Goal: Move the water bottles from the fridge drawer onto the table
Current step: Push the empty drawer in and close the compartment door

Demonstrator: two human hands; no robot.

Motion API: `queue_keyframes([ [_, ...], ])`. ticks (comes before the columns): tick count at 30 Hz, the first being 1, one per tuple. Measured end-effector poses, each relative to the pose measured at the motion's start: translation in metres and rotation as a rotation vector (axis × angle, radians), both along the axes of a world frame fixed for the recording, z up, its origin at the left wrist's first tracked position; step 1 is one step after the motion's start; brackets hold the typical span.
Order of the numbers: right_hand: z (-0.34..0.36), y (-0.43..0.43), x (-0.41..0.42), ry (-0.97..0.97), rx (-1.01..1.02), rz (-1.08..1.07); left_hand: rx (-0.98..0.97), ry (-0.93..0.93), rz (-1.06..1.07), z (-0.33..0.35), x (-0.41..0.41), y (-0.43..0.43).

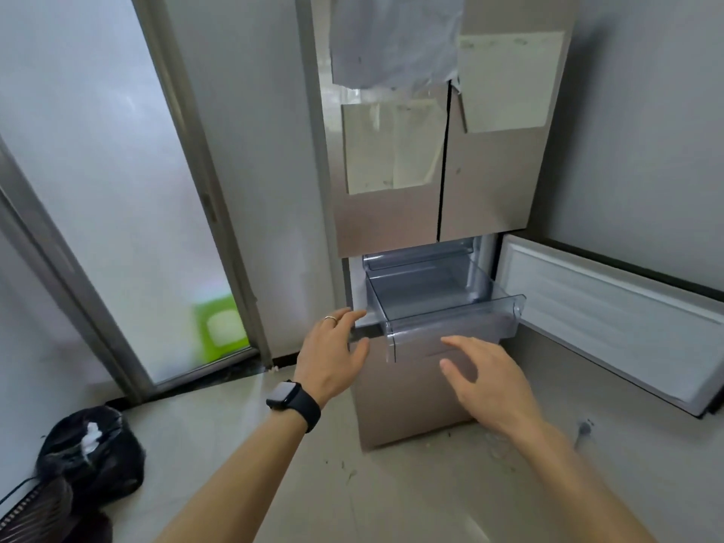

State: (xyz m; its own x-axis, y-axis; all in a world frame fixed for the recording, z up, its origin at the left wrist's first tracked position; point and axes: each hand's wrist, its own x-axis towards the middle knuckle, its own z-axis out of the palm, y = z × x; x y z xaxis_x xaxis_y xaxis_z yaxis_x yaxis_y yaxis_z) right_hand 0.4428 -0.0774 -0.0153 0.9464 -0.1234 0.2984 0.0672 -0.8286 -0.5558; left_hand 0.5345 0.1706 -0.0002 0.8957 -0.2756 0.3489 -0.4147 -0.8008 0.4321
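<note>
Below the fridge doors, clear plastic drawer (442, 307) extended; left hand (333, 354) and right hand (489, 382) fingers spread, holding nothing; no writing legible.

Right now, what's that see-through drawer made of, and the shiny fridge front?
The drawer looks like clear hard plastic: you can see through its walls, and the edges catch light. The fridge front seems glossy, metal or coated panel; it shows soft reflections, so I can't say which.
</note>
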Motion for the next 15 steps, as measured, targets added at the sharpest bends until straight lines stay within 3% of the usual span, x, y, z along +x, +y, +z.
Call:
queue_keyframes([
  [7,-0.059,-0.07,0.112,0.105,0.068,-0.039,0.11,0.028,-0.081,-0.04,0.121,-0.084],
  [15,-0.121,-0.126,0.222,0.338,0.277,-0.013,0.424,-0.008,-0.095,-0.066,0.246,-0.17],
])
